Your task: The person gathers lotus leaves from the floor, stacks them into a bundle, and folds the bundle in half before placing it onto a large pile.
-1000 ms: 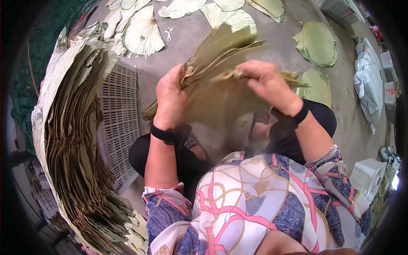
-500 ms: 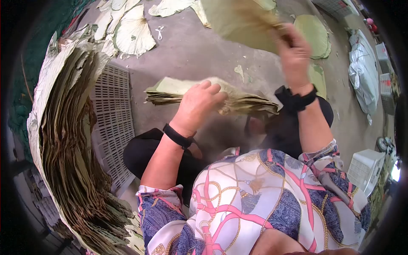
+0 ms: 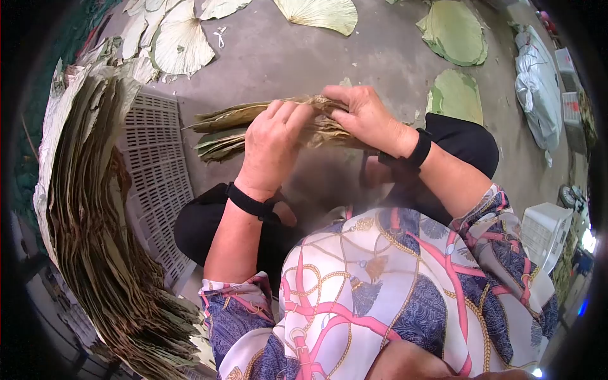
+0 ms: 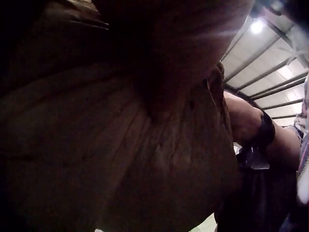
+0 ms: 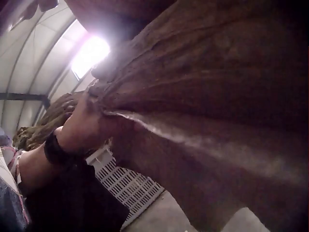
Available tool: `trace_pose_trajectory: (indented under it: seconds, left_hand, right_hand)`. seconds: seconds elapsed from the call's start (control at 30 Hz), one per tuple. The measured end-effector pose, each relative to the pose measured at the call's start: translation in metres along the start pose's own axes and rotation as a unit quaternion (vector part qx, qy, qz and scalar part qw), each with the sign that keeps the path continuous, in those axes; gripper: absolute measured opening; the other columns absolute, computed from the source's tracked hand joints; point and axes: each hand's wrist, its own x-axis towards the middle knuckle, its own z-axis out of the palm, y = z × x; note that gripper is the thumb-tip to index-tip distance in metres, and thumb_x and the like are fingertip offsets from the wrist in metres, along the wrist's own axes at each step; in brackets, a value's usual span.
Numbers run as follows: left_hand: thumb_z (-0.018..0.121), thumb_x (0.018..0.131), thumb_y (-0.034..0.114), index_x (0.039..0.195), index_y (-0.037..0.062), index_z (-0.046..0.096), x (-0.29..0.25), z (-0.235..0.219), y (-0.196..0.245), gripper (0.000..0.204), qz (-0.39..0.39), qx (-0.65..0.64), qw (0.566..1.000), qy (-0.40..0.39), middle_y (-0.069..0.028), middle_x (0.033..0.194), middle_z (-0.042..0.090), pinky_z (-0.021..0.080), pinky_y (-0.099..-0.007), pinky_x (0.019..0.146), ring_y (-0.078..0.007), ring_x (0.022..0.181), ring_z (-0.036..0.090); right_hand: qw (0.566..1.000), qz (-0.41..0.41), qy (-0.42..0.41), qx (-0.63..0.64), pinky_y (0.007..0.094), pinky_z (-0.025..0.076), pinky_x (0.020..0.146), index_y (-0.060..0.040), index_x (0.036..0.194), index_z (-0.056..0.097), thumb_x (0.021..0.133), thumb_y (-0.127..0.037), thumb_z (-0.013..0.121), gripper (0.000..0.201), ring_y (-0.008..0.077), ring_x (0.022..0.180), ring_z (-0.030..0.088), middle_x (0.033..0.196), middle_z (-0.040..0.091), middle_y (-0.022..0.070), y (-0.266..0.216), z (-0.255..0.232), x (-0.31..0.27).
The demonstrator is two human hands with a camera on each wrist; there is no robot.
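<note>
A folded bundle of dried lotus leaves (image 3: 221, 140) lies crosswise in front of the body, its layered edges spread toward the left. My left hand (image 3: 272, 149) grips the bundle near its middle, fingers curled over the top. Just to the right, my right hand (image 3: 373, 120) pinches the gathered, crinkled part of the leaves between thumb and fingers. In the left wrist view a dark, veined leaf (image 4: 116, 154) fills most of the picture. From the right wrist, leaf folds (image 5: 217, 101) run out from beside the left hand (image 5: 87, 125).
A tall curved stack of dried leaves (image 3: 88, 209) stands at the left, alongside a white slatted crate (image 3: 155, 168). Flat pale leaves (image 3: 183, 41) and greener ones (image 3: 453, 31) lie on the concrete floor. At the right are a white sack (image 3: 538, 95) and another crate (image 3: 546, 234).
The right hand, which held a leaf up and away at the upper right half a second ago, is back beside the left hand on the bundle. The left hand keeps its grip.
</note>
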Motion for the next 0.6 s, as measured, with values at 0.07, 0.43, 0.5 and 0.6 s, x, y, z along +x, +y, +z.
trace_pose_trajectory:
  seconds: [0.07, 0.43, 0.5, 0.6]
  left_hand:
    - [0.064, 0.056, -0.007, 0.098, 0.0068, 0.055, -0.001, 0.001, -0.001, 0.045, -0.007, 0.015, 1.000, -0.010, -0.0103, 0.088, 0.054, 0.046, -0.0405, 0.074, -0.0326, 0.086, 0.053]
    - [0.069, 0.060, 0.001, 0.106, 0.0076, 0.052, 0.007, 0.007, -0.011, 0.050, 0.020, 0.043, 0.999, 0.009, -0.0127, 0.094, 0.054, 0.046, -0.0399, 0.076, -0.0344, 0.091, 0.053]
    - [0.070, 0.061, 0.004, 0.107, 0.0077, 0.053, 0.004, 0.010, -0.015, 0.049, -0.005, 0.031, 0.996, -0.089, -0.0120, 0.093, 0.058, 0.047, -0.0398, 0.077, -0.0336, 0.092, 0.057]
    - [0.071, 0.063, 0.005, 0.106, 0.0081, 0.054, 0.008, 0.004, -0.010, 0.047, -0.042, 0.017, 0.995, -0.091, -0.0123, 0.094, 0.059, 0.048, -0.0404, 0.074, -0.0340, 0.090, 0.059]
  right_hand:
    - [1.000, -0.009, 0.004, 0.015, 0.0398, 0.049, 0.066, -0.0016, 0.094, 0.062, 0.075, -0.006, 0.058, 0.020, 0.0396, 0.078, 0.061, 0.081, 0.061, 0.0220, 0.001, -0.001, 0.000]
    - [0.998, -0.044, -0.043, -0.015, 0.0425, 0.049, 0.067, -0.0034, 0.096, 0.061, 0.076, -0.006, 0.056, 0.021, 0.0392, 0.078, 0.060, 0.082, 0.061, 0.0218, -0.002, -0.002, -0.008]
    - [0.998, -0.032, -0.046, -0.006, 0.0421, 0.049, 0.068, -0.0031, 0.097, 0.061, 0.076, -0.007, 0.056, 0.022, 0.0394, 0.079, 0.060, 0.083, 0.061, 0.0221, -0.002, 0.001, -0.010]
    - [0.998, -0.018, -0.062, 0.024, 0.0403, 0.049, 0.070, -0.0014, 0.099, 0.062, 0.077, -0.009, 0.056, 0.024, 0.0375, 0.079, 0.062, 0.084, 0.063, 0.0223, -0.002, -0.001, -0.006]
